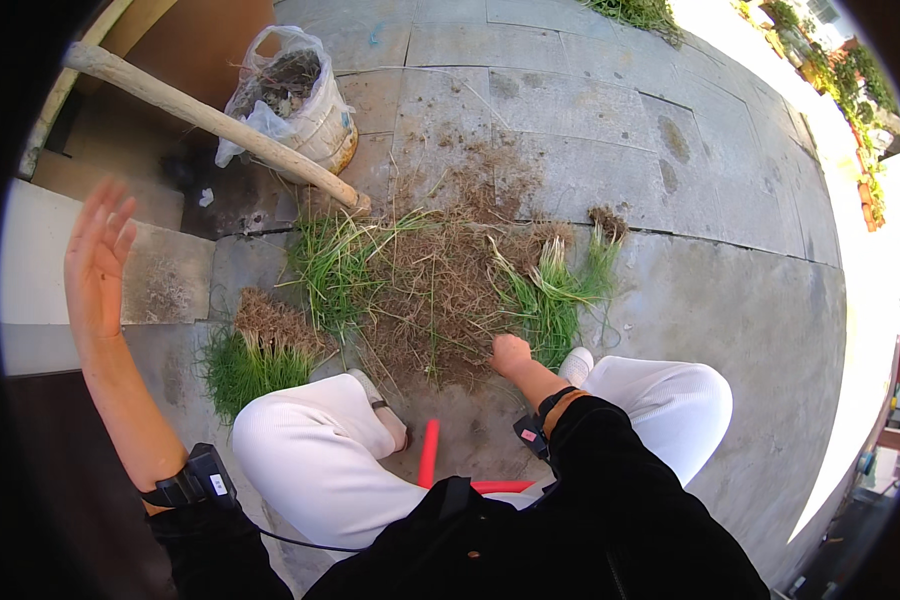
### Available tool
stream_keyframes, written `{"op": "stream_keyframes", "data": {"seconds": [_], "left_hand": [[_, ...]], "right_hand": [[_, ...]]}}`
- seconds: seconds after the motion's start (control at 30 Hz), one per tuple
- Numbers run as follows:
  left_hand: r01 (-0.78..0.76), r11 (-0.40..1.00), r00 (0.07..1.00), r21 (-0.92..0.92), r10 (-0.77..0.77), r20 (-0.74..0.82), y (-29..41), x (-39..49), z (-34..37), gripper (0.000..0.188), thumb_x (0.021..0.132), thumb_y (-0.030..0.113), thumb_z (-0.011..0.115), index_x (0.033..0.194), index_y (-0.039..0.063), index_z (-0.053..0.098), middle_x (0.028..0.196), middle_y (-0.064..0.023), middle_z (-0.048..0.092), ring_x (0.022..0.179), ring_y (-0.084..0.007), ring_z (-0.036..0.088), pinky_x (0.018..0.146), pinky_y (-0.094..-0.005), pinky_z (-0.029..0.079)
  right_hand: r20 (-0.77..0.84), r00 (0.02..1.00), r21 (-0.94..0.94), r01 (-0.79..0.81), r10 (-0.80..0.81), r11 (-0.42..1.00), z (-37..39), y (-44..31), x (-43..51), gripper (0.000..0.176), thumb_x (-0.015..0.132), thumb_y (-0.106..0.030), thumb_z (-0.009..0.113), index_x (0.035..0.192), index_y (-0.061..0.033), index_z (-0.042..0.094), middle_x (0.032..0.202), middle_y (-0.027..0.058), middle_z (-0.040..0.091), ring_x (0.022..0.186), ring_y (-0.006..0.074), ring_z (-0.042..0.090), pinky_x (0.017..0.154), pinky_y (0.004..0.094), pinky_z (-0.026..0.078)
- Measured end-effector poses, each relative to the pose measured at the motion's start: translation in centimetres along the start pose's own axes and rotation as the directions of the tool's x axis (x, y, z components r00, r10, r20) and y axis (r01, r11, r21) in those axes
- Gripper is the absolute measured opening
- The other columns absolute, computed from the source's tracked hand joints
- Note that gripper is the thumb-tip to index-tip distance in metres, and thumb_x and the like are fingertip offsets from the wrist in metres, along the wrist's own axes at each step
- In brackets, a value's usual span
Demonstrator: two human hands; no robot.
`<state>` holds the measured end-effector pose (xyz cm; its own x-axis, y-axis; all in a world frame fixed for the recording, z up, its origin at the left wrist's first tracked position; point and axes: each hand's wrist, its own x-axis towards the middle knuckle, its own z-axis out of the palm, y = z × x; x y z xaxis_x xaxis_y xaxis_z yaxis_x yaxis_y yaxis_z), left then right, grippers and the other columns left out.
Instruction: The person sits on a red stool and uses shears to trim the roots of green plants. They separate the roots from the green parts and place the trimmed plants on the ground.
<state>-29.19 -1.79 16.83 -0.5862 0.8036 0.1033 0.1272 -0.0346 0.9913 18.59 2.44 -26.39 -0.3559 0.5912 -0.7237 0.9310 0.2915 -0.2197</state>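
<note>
My left hand [101, 262] is raised at the far left with its fingers apart and nothing in it, slightly blurred. My right hand [510, 355] is low over the near right edge of a pile of dry roots and soil [435, 300]; its fingers are curled, and whether they pinch a stem cannot be told. Just beyond it lie green grass-like plants with pale stems [555, 300]. Loose green stalks [337, 262] lie at the pile's left. A bundle of green plants with brown roots turned away from me [270, 360] is beside my left knee.
A white bucket [330, 127] lined with a plastic bag holds dry plant waste. A wooden pole [217, 124] slants past it to the paving. Part of a red seat frame [429, 454] shows between my legs. A pale block [165, 274] stands at left; more greenery [637, 15] lies at the top.
</note>
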Motion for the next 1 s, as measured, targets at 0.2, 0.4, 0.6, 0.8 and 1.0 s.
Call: {"op": "stream_keyframes", "data": {"seconds": [0.2, 0.4, 0.6, 0.8, 1.0], "left_hand": [[0.016, 0.835, 0.854, -0.549, 0.274, 0.441, 2.1, -8.2, 18.1, 0.045, 0.088, 0.009, 0.051, 0.130, -0.006, 0.041, 0.121, -0.0178, 0.052, 0.093, -0.0161, 0.060, 0.075, -0.0260, 0.048], [0.592, 0.798, 0.770, -0.116, -0.517, 0.373, -9.3, -12.4, 24.1, 0.027, 0.083, 0.001, 0.056, 0.110, -0.003, 0.057, 0.100, -0.0134, 0.063, 0.079, -0.0162, 0.063, 0.067, -0.0256, 0.049], [0.584, 0.807, 0.779, -0.083, -0.528, 0.339, -11.3, -11.9, 22.4, 0.024, 0.084, 0.003, 0.058, 0.107, -0.003, 0.058, 0.097, -0.0139, 0.064, 0.077, -0.0172, 0.063, 0.065, -0.0276, 0.048], [0.640, 0.769, 0.713, -0.003, -0.592, 0.376, -12.0, -11.5, 22.3, 0.025, 0.084, 0.006, 0.059, 0.107, -0.004, 0.058, 0.097, -0.0138, 0.064, 0.079, -0.0167, 0.063, 0.066, -0.0274, 0.048], [0.591, 0.807, 0.725, 0.002, -0.532, 0.437, -11.4, -12.0, 22.6, 0.025, 0.084, 0.003, 0.056, 0.108, -0.003, 0.059, 0.098, -0.0124, 0.064, 0.080, -0.0157, 0.063, 0.067, -0.0262, 0.048]], "right_hand": [[0.124, 0.990, 0.007, 0.062, -0.062, 0.998, 7.0, 2.9, 0.1, 0.021, 0.074, -0.019, 0.063, 0.088, -0.0040, 0.068, 0.095, 0.0152, 0.067, 0.091, 0.0309, 0.064, 0.076, 0.0395, 0.053], [-0.414, 0.908, 0.221, 0.036, 0.060, 0.975, 0.9, 5.7, 5.4, 0.016, 0.076, -0.016, 0.064, 0.083, -0.0022, 0.062, 0.091, 0.0154, 0.059, 0.081, 0.0333, 0.063, 0.071, 0.0411, 0.052], [-0.544, 0.819, 0.123, -0.139, 0.184, 0.983, -6.8, 8.8, 13.9, 0.033, 0.074, -0.005, 0.064, 0.105, -0.0065, 0.052, 0.101, 0.0125, 0.056, 0.098, 0.0300, 0.056, 0.080, 0.0389, 0.049], [-0.198, 0.939, 0.032, -0.279, 0.279, 0.960, -7.7, 8.7, 14.7, 0.030, 0.080, -0.010, 0.061, 0.107, -0.0073, 0.049, 0.095, 0.0166, 0.065, 0.089, 0.0299, 0.065, 0.073, 0.0384, 0.053], [-0.408, 0.853, 0.476, -0.105, 0.325, 0.873, -14.1, 7.2, 9.7, 0.053, 0.071, -0.020, 0.069, 0.119, -0.0061, 0.051, 0.095, 0.0179, 0.065, 0.091, 0.0315, 0.063, 0.075, 0.0409, 0.051]]}}
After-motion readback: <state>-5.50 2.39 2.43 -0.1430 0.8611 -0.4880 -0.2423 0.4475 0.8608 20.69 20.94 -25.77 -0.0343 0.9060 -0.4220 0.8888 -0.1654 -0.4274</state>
